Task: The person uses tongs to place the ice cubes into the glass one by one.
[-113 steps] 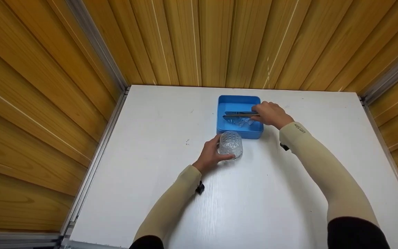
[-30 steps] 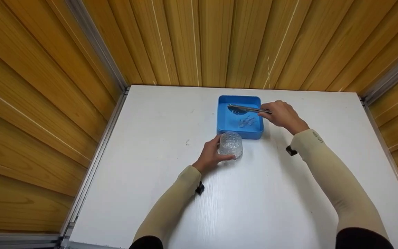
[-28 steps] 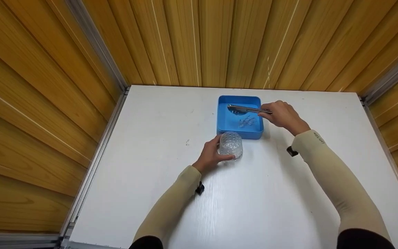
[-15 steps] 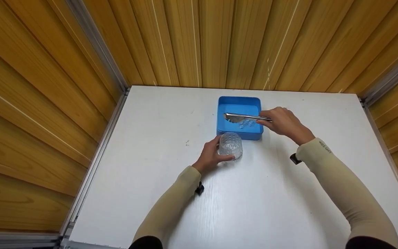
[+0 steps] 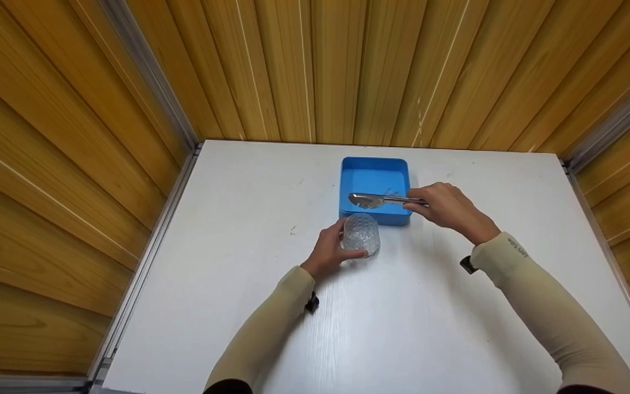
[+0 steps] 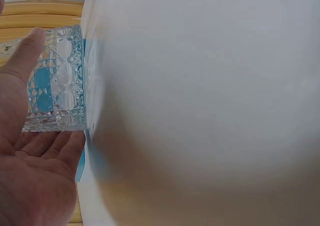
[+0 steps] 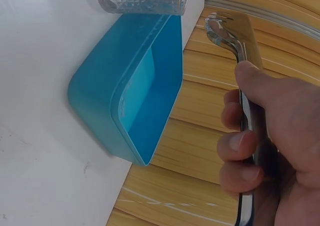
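Currently, left hand [image 5: 327, 251] curled round clear glass [image 5: 361, 234] on white worktop [image 5: 227, 230], right hand [image 5: 449, 209] gripping metal tongs [image 5: 367, 201] above a blue box [image 5: 394, 220].

The right wrist view cuts our glass [image 7: 142, 0] at twelve o'clock; we can't make out the tiny bits [image 5: 391, 192].

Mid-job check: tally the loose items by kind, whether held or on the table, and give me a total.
Patterned glass: 1
Metal tongs: 1
Blue box: 1
Total: 3, leaving out the clear bits in the box, too small to count.
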`<state>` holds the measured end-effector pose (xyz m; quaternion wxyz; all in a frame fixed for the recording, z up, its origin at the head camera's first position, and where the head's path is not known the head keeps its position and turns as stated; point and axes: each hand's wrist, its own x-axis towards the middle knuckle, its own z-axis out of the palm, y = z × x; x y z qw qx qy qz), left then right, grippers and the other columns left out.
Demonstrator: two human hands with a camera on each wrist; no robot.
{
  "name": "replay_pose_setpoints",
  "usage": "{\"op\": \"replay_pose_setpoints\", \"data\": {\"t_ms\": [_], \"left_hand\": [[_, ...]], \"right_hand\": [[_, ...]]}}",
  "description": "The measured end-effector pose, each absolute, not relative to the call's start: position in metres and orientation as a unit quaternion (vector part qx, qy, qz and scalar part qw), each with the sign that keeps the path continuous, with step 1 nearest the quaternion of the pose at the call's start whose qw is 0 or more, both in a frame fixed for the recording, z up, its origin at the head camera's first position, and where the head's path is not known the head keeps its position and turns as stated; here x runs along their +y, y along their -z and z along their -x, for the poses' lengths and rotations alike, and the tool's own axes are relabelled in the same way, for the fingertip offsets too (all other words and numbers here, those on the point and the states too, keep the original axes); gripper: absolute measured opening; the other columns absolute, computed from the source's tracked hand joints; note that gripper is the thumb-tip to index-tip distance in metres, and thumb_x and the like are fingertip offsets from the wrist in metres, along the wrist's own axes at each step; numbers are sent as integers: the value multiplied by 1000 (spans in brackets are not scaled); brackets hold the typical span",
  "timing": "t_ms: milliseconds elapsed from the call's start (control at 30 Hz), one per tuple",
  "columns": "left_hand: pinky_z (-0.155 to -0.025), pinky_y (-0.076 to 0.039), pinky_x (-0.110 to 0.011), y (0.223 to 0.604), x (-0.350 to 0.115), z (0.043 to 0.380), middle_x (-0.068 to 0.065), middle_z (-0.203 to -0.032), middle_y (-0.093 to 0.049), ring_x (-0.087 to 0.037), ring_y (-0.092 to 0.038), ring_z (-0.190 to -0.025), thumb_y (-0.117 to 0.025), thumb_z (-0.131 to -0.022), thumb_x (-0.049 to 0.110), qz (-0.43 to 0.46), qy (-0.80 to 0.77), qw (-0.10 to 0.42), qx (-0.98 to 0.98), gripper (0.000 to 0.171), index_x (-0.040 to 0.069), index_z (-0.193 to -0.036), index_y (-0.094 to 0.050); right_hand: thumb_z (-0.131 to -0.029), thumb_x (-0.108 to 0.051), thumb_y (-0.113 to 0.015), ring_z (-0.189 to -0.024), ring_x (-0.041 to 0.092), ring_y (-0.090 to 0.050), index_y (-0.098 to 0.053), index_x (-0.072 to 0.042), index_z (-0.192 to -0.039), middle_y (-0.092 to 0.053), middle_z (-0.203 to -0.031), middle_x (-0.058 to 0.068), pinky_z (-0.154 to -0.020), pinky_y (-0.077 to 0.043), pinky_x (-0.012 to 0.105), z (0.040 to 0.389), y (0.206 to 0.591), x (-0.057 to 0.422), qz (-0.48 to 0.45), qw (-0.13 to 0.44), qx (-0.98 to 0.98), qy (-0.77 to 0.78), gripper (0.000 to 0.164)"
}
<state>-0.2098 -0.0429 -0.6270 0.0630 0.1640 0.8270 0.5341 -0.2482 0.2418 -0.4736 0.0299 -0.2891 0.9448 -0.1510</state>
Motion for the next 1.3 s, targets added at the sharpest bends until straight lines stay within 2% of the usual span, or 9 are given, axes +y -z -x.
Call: {"op": "replay_pose_setpoints", "data": {"t_ms": [400,700,900,1300], "left_hand": [[-110,-45,-27,628,-39,206,2,-138,-61,-13,-56,-130,-93,-75,40,-158,-535,65,827,91,16,-150,-47],[-109,-47,-28,628,-41,209,-6,-140,-61,-19,-57,-131,-92,-77,39,-170,-515,50,838,91,10,-151,-46],[-109,-45,-26,629,-41,209,-6,-141,-61,-17,-56,-132,-92,-77,39,-168,-516,55,838,93,9,-152,-45],[-109,-45,-25,626,-43,210,-4,-139,-61,-15,-56,-131,-92,-77,39,-163,-522,59,835,92,10,-151,-45]], "right_hand": [[-98,-27,-73,-67,15,-57,-77,-10,-105,-74,-85,1,-62,-49,31,234,481,245,309,31,938,156,18],[-97,-25,-74,-66,15,-57,-76,-10,-103,-74,-83,2,-59,-48,31,236,482,243,313,22,937,150,17],[-97,-26,-73,-66,16,-56,-76,-11,-103,-74,-83,1,-60,-48,31,235,484,242,307,29,940,147,17],[-98,-30,-73,-74,17,-65,-76,-10,-110,-78,-93,4,-69,-58,37,231,484,241,314,36,937,151,23]]}}
